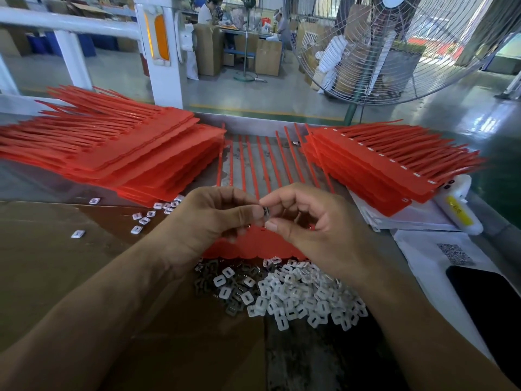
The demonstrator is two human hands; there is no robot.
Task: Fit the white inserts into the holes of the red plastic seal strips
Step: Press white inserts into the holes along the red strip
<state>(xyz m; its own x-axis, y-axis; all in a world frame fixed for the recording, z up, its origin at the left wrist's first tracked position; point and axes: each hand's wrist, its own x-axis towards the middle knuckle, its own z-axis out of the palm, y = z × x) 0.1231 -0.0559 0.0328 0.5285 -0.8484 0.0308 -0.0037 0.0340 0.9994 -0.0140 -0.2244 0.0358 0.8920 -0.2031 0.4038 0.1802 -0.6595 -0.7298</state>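
Note:
A red seal strip sheet (pixel 253 244) lies in front of me, its tails (pixel 262 162) pointing away. My left hand (pixel 217 218) and my right hand (pixel 307 221) meet above its near end, and both pinch one small insert (pixel 266 212) between fingertips. A heap of white inserts (pixel 298 294) lies just below the sheet, mixed with darker grey pieces (pixel 214 277) on its left side. The holes of the sheet are mostly hidden by my hands.
A tall stack of red strips (pixel 135 156) lies at the left, and another stack (pixel 375 165) with inserts fitted at the right. Loose inserts (pixel 143 218) lie on brown cardboard (pixel 56 263). A white bottle (pixel 459 210), papers (pixel 431 249) and a phone (pixel 490 300) lie at the right. A large fan (pixel 394 46) stands behind.

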